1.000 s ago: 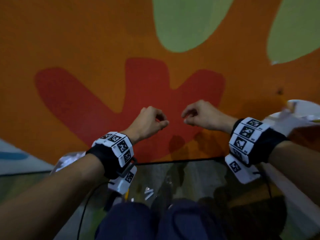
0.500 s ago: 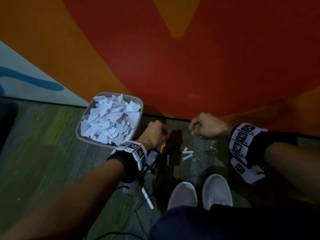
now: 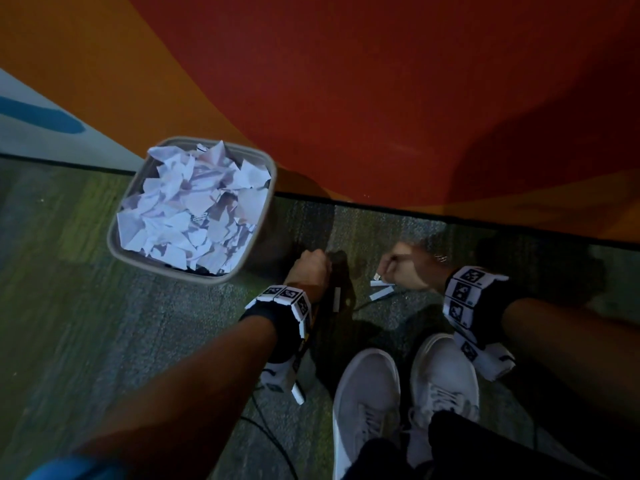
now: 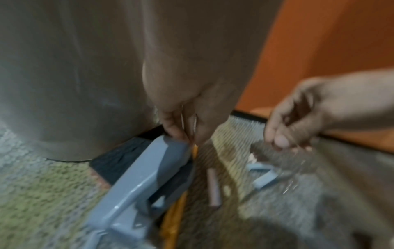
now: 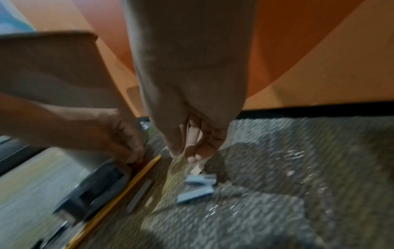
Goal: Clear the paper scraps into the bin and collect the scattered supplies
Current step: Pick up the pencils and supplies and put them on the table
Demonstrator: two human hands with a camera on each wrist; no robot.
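A grey bin (image 3: 117, 216) heaped with white paper scraps (image 3: 194, 206) stands on the carpet by the wall. To its right lie a grey stapler (image 4: 136, 182), a yellow pencil (image 5: 119, 198), a thin grey stick (image 5: 138, 197) and two pale staple strips (image 5: 198, 187). My left hand (image 4: 179, 133) is down at the stapler's front end and pinches it with curled fingers. My right hand (image 5: 192, 155) hovers with its fingers curled, the tips just above a small pale piece (image 5: 197, 170) beside the strips (image 3: 381, 291).
Loose staples (image 5: 294, 155) glint on the carpet right of the strips. The orange and red wall (image 3: 381, 98) rises just behind. My white shoes (image 3: 367, 403) stand close below the hands, and a dark cable (image 3: 273, 441) trails across the floor.
The view has tilted down from the wall to the floor. Both fists have dropped to the carpet, the left onto the stapler, the right over the staple strips.
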